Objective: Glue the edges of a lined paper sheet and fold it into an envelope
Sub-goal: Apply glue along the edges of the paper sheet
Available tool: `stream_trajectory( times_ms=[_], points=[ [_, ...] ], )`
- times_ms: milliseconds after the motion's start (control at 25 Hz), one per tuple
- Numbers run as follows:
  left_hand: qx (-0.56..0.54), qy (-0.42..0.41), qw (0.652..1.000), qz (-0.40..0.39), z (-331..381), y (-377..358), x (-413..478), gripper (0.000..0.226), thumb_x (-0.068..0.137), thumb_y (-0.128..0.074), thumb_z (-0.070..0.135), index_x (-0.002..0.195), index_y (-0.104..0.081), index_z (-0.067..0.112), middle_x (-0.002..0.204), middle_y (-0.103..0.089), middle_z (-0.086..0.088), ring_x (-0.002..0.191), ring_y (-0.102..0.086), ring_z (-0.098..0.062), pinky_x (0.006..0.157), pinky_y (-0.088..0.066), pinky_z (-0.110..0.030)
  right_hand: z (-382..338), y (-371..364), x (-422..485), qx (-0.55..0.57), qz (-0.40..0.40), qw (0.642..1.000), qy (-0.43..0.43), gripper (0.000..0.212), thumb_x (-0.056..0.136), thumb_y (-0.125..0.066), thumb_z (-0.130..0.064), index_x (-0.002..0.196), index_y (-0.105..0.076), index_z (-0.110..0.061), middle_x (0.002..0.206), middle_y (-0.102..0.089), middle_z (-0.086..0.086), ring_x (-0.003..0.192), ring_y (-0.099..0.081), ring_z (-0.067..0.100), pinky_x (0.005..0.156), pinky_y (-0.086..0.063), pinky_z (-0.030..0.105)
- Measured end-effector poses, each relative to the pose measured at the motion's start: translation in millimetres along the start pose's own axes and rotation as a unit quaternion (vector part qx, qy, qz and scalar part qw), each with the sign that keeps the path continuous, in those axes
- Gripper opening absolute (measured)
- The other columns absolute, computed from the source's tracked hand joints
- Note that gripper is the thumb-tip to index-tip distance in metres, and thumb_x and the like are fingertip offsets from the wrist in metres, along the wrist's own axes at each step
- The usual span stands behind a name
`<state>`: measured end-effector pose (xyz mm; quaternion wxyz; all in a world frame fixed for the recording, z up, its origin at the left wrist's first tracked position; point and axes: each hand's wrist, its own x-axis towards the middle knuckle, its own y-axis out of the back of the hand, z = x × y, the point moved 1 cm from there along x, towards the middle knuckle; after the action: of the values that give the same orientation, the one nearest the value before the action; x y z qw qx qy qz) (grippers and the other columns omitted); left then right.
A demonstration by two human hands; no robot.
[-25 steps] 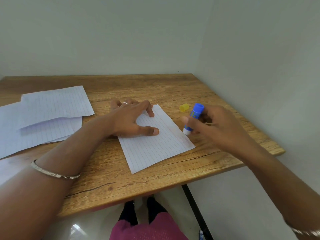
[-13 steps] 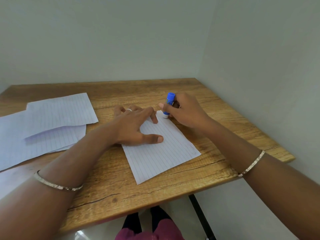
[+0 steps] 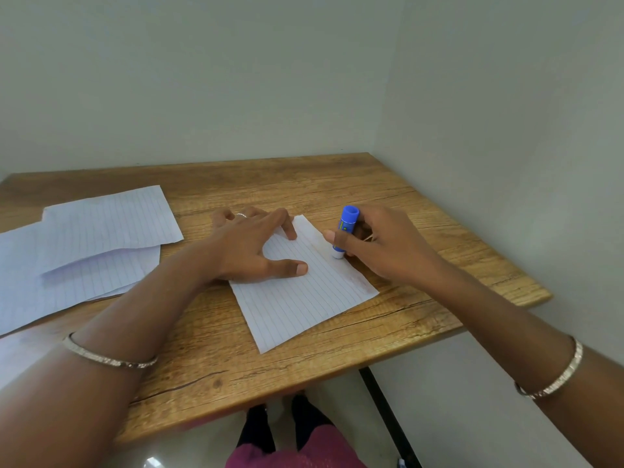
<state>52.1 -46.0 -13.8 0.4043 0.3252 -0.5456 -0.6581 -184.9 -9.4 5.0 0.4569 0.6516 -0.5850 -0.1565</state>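
Note:
A small lined paper sheet [image 3: 304, 302] lies on the wooden table [image 3: 337, 184], turned at an angle. My left hand [image 3: 250, 244] rests flat on its upper left part, fingers spread and straight. My right hand [image 3: 381, 244] grips a blue glue stick [image 3: 344, 231] held nearly upright, its white tip touching the sheet's right edge about a third of the way down. A faint glue streak shows along that right edge.
Two or more larger lined sheets [image 3: 101, 228] lie overlapped at the table's left. Walls close the table in at the back and right. The table's front edge [image 3: 304, 376] is near, with my legs and the floor below it.
The glue stick has travelled from the sheet's top right corner down along the right edge. One second ago it was near the lower right corner. My left hand stayed put.

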Motion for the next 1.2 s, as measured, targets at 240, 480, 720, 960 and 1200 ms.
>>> stream_trajectory(
  times_ms=[240,480,720,960,1200],
  points=[
    [-0.009,0.011,1.0,0.012,-4,-1,-1,0.082,0.055,-0.028,0.095,0.119,-0.042,0.045,0.156,-0.04,0.012,0.145,-0.031,-0.02,0.117,-0.008,-0.056,0,14,-35,0.016,0.002,1.0,-0.02,0.029,0.092,-0.068,-0.049,0.079,-0.068,-0.023,0.075,-0.073,0.0,0.072,-0.066,0.015,0.07,-0.052,0.034],
    [0.003,0.015,0.998,0.053,-7,-4,-2,0.086,0.058,-0.028,0.095,0.122,-0.047,0.041,0.161,-0.031,0.01,0.148,-0.025,-0.025,0.115,-0.009,-0.057,4,27,-60,0.031,0.01,0.999,-0.016,0.027,0.091,-0.067,-0.053,0.079,-0.071,-0.029,0.075,-0.074,-0.004,0.071,-0.067,0.011,0.071,-0.056,0.034],
    [0.052,0.028,0.995,0.086,-1,3,-6,0.088,0.058,-0.024,0.097,0.117,-0.054,0.038,0.167,-0.018,0.011,0.151,-0.019,-0.025,0.114,-0.011,-0.061,-18,-2,-56,0.027,0.031,0.998,0.051,0.024,0.102,-0.053,-0.043,0.125,-0.059,-0.037,0.093,-0.073,-0.011,0.08,-0.069,0.002,0.068,-0.05,0.017],
    [0.113,0.022,0.977,0.178,2,16,-12,0.068,0.083,-0.022,0.084,0.087,-0.066,0.033,0.132,-0.065,0.008,0.133,-0.049,-0.019,0.11,-0.022,-0.056,-20,-24,-30,-0.11,-0.03,0.989,0.097,0.02,0.104,-0.051,-0.035,0.124,-0.05,-0.037,0.093,-0.069,-0.008,0.068,-0.058,0.003,0.053,-0.037,0.017],
    [0.02,-0.057,0.996,0.064,12,8,-14,0.065,0.08,-0.044,0.074,0.13,-0.056,0.036,0.128,-0.065,0.007,0.122,-0.054,-0.015,0.106,-0.036,-0.044,-7,-6,36,0.049,-0.161,0.98,0.104,0.012,0.103,-0.058,-0.031,0.113,-0.065,-0.029,0.104,-0.073,-0.015,0.092,-0.062,-0.006,0.08,-0.044,0.017]
  ],
)
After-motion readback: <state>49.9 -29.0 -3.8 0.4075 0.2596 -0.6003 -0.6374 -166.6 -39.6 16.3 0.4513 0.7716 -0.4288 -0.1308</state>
